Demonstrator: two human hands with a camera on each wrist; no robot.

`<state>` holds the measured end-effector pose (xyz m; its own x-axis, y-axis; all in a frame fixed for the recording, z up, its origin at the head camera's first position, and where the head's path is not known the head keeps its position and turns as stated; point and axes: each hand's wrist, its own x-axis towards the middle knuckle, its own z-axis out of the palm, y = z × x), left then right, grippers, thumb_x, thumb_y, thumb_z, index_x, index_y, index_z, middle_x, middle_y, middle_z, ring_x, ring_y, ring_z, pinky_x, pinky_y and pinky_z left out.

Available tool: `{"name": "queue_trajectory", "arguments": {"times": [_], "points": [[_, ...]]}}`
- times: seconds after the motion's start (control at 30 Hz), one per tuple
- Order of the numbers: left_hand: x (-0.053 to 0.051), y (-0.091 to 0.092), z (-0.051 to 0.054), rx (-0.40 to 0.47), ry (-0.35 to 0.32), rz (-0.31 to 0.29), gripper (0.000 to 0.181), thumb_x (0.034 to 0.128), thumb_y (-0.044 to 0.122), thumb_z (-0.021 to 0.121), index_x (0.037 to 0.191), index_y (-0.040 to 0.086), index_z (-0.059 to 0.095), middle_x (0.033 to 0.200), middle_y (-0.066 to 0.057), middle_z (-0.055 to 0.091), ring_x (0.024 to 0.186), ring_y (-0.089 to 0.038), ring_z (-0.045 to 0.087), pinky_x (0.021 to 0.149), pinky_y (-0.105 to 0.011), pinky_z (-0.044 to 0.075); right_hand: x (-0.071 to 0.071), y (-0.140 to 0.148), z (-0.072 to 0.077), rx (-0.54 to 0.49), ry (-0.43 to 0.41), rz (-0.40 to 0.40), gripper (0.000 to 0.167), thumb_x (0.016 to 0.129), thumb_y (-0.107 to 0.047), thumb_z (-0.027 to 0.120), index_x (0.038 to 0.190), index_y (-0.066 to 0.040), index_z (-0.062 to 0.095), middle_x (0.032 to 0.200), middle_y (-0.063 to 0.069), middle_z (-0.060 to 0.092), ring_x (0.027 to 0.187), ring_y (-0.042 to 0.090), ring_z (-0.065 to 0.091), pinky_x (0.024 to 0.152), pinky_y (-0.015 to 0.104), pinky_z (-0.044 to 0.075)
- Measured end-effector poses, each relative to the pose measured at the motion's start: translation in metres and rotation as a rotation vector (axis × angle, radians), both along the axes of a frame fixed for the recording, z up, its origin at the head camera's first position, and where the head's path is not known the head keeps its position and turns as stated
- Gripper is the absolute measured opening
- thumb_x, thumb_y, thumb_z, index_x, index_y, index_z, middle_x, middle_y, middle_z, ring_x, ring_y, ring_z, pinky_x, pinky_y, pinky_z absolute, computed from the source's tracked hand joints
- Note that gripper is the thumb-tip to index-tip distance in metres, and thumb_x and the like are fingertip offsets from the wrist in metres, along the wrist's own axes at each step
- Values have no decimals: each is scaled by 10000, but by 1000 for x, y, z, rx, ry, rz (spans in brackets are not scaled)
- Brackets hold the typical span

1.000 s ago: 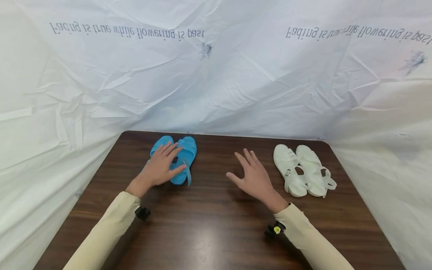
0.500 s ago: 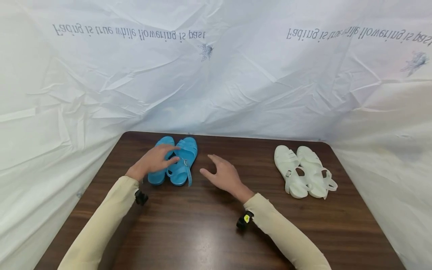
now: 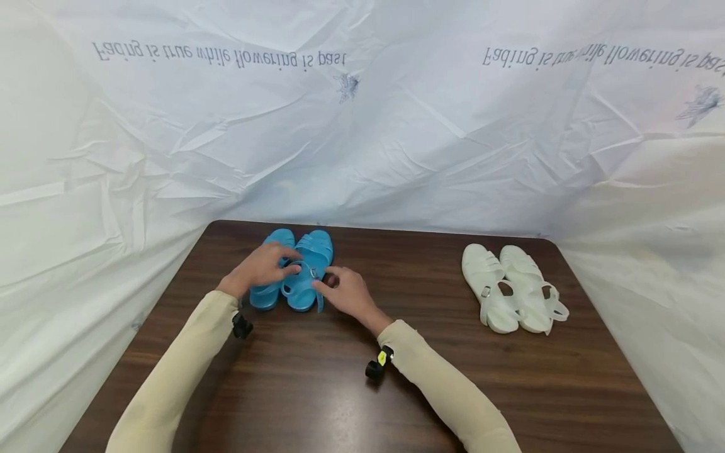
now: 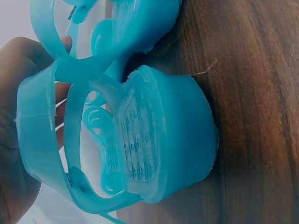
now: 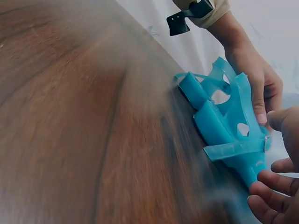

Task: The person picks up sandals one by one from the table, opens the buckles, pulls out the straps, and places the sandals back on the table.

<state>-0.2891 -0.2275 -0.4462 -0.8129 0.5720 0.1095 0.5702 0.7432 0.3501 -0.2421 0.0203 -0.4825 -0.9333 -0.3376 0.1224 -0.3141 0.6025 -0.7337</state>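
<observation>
Two blue jelly sandals stand side by side at the table's back left. My left hand (image 3: 265, 264) reaches over the left blue sandal (image 3: 265, 297), fingers bent loosely towards the ankle strap of the right blue sandal (image 3: 317, 245). In the right wrist view, the left thumb tip is close to that strap; contact cannot be made out. My right hand (image 3: 350, 292) is at the right side of the same sandal, thumb and fingers spread apart beside its buckle (image 3: 314, 273). A loose strap end (image 5: 233, 149) sticks out below the buckle.
A pair of white sandals (image 3: 481, 270) stands at the right of the dark wooden table (image 3: 340, 390). White printed sheeting (image 3: 362, 157) hangs along the back and both sides.
My right hand has moved left across the table to the right blue sandal. The left hand has drawn its fingers in and lowered slightly over the blue pair. The sandals stay in place.
</observation>
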Motion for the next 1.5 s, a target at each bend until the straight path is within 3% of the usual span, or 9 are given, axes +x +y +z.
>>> {"name": "queue_trajectory", "arguments": {"times": [0.1, 0.27, 0.57, 0.73, 1.0, 1.3, 1.5], "points": [[-2, 1, 0, -2, 8, -7, 332, 994, 260, 696, 1242, 42, 727, 1132, -83, 744, 971, -237, 694, 853, -468, 565, -3, -6, -2, -19, -21, -1, 556, 983, -506, 652, 1350, -88, 661, 992, 3, 682, 727, 89, 583, 655, 268, 495], [-2, 1, 1, 8, -3, -16, 297, 987, 220, 707, 1221, 40, 734, 1104, -75, 745, 948, -220, 688, 830, -449, 565, -7, -13, -6, -24, -47, 6, 514, 997, -468, 648, 1344, -88, 668, 965, 2, 675, 699, 93, 573, 634, 260, 481], [-3, 1, -2, 36, -35, -13, 253, 991, 170, 697, 1207, 44, 737, 1084, -73, 729, 936, -205, 673, 811, -423, 561, -7, -18, -9, -55, -76, 9, 462, 999, -386, 675, 1302, -37, 686, 1087, 67, 689, 950, 152, 631, 781, 293, 536], [0, 1, 1, 70, -63, -21, 255, 992, 148, 693, 1218, 37, 729, 1073, -67, 715, 937, -201, 678, 805, -410, 571, -5, -18, -9, -115, -65, -8, 403, 985, -315, 710, 1271, -32, 710, 1110, 78, 720, 994, 162, 664, 802, 288, 558], [5, 4, 9, 130, -47, -38, 273, 974, 142, 713, 1223, 29, 726, 1111, -86, 729, 982, -231, 694, 826, -426, 584, -3, -16, -6, -206, -47, -61, 361, 926, -284, 785, 1210, -62, 756, 1109, 70, 761, 993, 171, 695, 797, 288, 575], [11, 14, 20, 216, 18, -92, 265, 986, 152, 698, 1230, 55, 731, 1117, -57, 727, 973, -190, 677, 824, -390, 576, 4, -5, 7, -280, -85, -87, 395, 929, -278, 779, 1256, -62, 729, 1144, 78, 753, 1012, 186, 700, 799, 302, 582], [20, 26, 27, 299, 41, -128, 268, 979, 151, 708, 1227, 54, 734, 1081, -50, 718, 889, -146, 666, 771, -348, 567, 15, 16, 23, -264, -49, -62, 411, 942, -289, 762, 1287, -71, 712, 1182, 87, 733, 1033, 215, 700, 789, 315, 592]]}}
